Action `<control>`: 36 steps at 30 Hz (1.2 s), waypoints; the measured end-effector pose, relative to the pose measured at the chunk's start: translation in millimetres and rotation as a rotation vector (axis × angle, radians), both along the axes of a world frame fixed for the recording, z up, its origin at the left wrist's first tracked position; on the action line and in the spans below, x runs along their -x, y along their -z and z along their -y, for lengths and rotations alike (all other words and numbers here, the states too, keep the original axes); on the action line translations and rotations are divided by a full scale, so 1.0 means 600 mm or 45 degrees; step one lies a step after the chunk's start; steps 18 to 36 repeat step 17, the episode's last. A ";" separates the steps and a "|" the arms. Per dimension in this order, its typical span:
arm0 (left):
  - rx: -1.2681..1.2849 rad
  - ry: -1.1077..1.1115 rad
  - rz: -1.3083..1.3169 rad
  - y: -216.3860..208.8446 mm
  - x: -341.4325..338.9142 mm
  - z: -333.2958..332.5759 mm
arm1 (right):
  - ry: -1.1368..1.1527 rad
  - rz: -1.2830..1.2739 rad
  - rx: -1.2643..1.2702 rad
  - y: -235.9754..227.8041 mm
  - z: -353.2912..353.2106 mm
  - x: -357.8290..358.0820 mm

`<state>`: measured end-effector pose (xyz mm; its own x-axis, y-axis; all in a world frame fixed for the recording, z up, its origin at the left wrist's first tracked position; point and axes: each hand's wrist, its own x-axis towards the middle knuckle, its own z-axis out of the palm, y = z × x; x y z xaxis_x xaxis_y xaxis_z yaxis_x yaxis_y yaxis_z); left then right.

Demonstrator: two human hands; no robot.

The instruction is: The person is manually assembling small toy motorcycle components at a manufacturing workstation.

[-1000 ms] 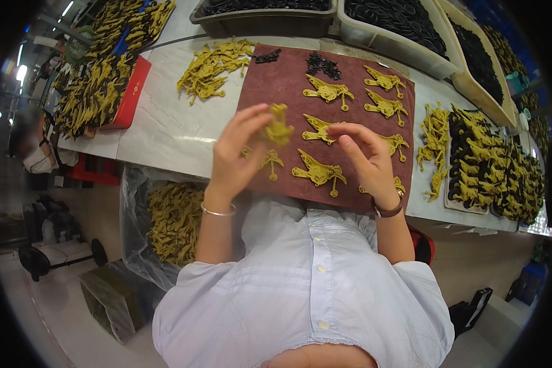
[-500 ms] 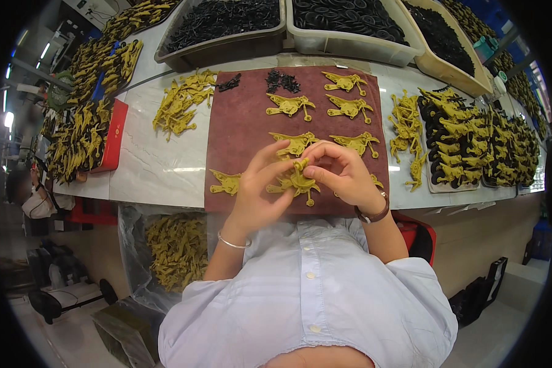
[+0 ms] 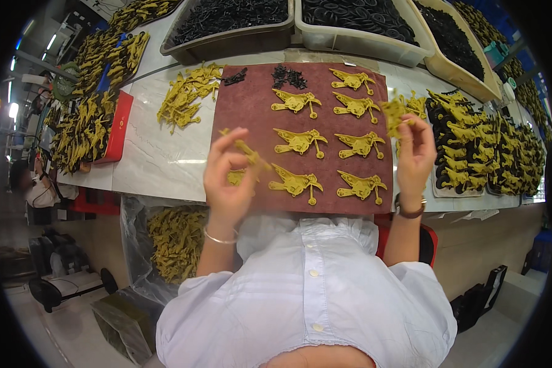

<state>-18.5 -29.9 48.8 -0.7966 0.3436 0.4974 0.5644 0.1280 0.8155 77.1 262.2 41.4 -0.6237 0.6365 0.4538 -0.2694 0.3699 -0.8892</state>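
Observation:
My left hand (image 3: 230, 181) is raised over the left front of a maroon cloth (image 3: 242, 116), its thumb and fingers pinching a slim mustard-yellow plastic piece (image 3: 250, 153). Another yellow part (image 3: 234, 177) is partly hidden behind that hand. Past the cloth's right edge, my right hand (image 3: 417, 153) grips a yellow plastic piece (image 3: 394, 115), blurred by motion, beside a loose pile of yellow pieces (image 3: 416, 104). Between the hands, several yellow plastic assemblies (image 3: 295, 181), each with a pointed end and a side arm ending in a round knob, lie in two columns on the cloth.
Small black parts (image 3: 288, 78) form heaps at the cloth's far edge. Grey bins (image 3: 356, 44) of black pieces stand behind. Yellow pieces (image 3: 187, 98) are piled at left, near a red box (image 3: 121, 126). Trays of yellow-and-black parts (image 3: 460, 141) stand at right; a bag of yellow parts (image 3: 178, 245) sits below.
My hands were together on a yellow part at the cloth's front; now they are apart, left and right, each with a yellow piece. The front assemblies they covered now show.

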 end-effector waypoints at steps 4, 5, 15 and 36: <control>0.536 -0.197 -0.525 0.028 0.086 0.028 | 0.359 0.317 -1.030 -0.005 -0.115 0.001; 0.543 -0.169 -0.515 0.037 0.107 0.029 | 0.388 0.401 -1.138 0.001 -0.138 0.012; 0.680 0.196 -0.369 0.082 0.153 0.036 | 0.644 0.271 -1.080 0.077 -0.152 -0.009; 0.684 0.324 -0.227 0.093 0.155 0.012 | 0.693 0.167 -0.976 0.077 -0.115 -0.054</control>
